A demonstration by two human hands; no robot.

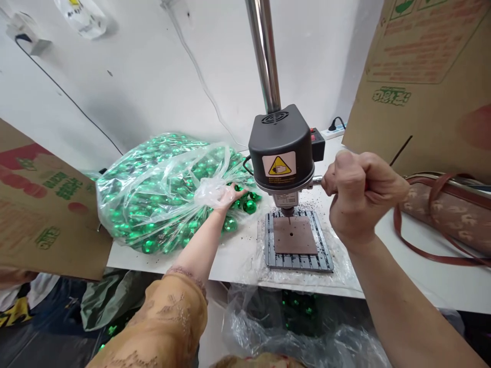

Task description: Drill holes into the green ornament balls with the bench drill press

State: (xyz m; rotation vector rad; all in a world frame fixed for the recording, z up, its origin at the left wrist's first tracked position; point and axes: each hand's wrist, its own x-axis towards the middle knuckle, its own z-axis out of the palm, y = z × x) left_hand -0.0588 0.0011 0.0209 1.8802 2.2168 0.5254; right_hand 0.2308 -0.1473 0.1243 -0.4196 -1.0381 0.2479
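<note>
The left grip (235, 194) sits among green balls (249, 206) at the bag's (209, 191) mouth; I cannot tell whether it pinches one, but a single ball, free of plastic, would be best. The right grip (355, 191), curled around the lever (317, 180), should avoid pulling while fingers near the brown plate (299, 243), below and left of it.

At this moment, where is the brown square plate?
In the head view, the brown square plate lies a little right of and below centre, on the slotted base, beneath the black machine head.
</note>
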